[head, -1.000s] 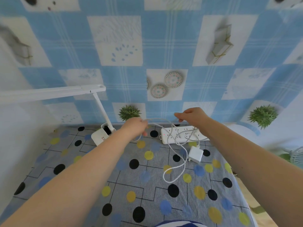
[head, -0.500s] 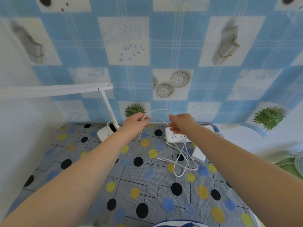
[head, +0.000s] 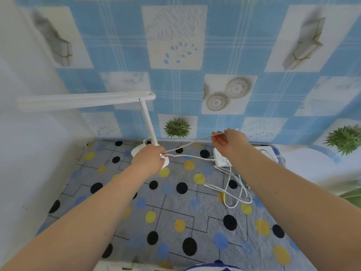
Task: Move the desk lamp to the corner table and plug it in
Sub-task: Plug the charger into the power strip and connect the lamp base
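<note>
Lamp [head: 145, 122] first: in the head view it stands at the back left of the table [head: 195, 222], its base just left of the power strip [head: 221, 160] and its long head reaching out leftward. So I judge the move to the corner done; only the plugging in is left.

My left hand [head: 149, 160] sits on the lamp base, left of the strip, closed around the cord [head: 192, 143] where it leaves the base. My right hand [head: 229, 138] hovers just above and behind the strip, thumb and fingertips pinching the cord lightly, the rest of the hand loose.

A second ago both hands were bunched together over the strip with slack drooping between them. Now they are spread and the stretch of cord between them runs nearly taut. The rest lies in loose loops in front of the strip. I cannot see the plug itself, so I reckon I am untangling toward it.
</note>
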